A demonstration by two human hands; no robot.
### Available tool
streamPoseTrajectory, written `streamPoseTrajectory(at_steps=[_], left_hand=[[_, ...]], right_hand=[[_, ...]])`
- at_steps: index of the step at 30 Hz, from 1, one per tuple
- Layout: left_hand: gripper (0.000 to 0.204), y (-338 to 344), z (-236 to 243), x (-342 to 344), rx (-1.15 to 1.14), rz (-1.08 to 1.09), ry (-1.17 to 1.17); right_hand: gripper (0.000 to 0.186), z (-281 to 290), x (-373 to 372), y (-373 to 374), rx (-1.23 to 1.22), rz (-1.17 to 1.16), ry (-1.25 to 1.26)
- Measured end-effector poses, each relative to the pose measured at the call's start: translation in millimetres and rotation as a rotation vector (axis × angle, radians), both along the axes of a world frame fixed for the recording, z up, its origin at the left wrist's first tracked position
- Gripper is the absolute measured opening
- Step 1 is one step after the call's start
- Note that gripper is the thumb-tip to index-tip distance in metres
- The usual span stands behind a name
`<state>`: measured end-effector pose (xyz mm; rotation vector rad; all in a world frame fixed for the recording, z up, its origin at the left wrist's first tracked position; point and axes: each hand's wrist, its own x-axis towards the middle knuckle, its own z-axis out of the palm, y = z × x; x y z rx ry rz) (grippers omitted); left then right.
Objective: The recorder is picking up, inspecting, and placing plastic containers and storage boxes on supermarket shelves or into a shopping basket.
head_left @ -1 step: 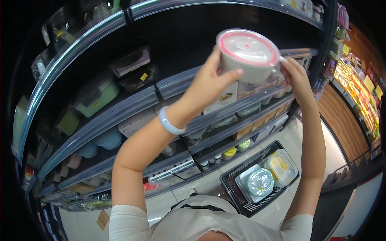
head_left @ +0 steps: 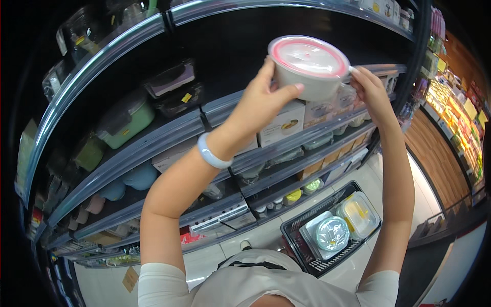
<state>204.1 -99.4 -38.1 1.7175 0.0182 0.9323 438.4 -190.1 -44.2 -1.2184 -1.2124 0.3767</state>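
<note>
A light grey round bowl point(head_left: 317, 84) with a lid edged in pink is held up in front of a dark shelf level. My left hand point(head_left: 266, 97) is closed on the bowl's left side, thumb against its front and fingers around the far edge. My right hand point(head_left: 372, 92) is closed at the tab or handle on the bowl's right end. A pale blue bangle point(head_left: 209, 152) circles my left wrist. Boxed goods point(head_left: 280, 125) stand on the shelf below the bowl.
Curved shelves carry green containers point(head_left: 125, 123), dark containers point(head_left: 171, 79) and blue bowls point(head_left: 138, 176). A black basket point(head_left: 289, 238) holding wrapped containers rests on the tiled floor point(head_left: 227, 245). A lit display point(head_left: 455, 117) is at far right.
Both hands have shifted slightly left and upward with the bowl, which has tilted a little. The grips look the same.
</note>
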Motion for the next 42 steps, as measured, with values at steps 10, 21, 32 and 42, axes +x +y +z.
streamPoseTrajectory(at_steps=[10, 21, 32, 42], left_hand=[[0.057, 70, 1, -44, -0.101, 0.288, 0.117], [0.055, 79, -2, -54, -0.213, 0.435, 0.306], [0.060, 96, -9, -59, -0.193, 0.322, 0.213], [0.044, 72, -9, -68, -0.212, 0.348, 0.185]], right_hand=[[0.023, 22, -25, 162, -0.123, 0.279, 0.052], [0.021, 4, -29, 215, -0.236, 0.411, 0.087], [0.026, -3, -28, 227, -0.307, 0.430, 0.044], [0.038, 0, -37, 207, -0.250, 0.065, -0.284]])
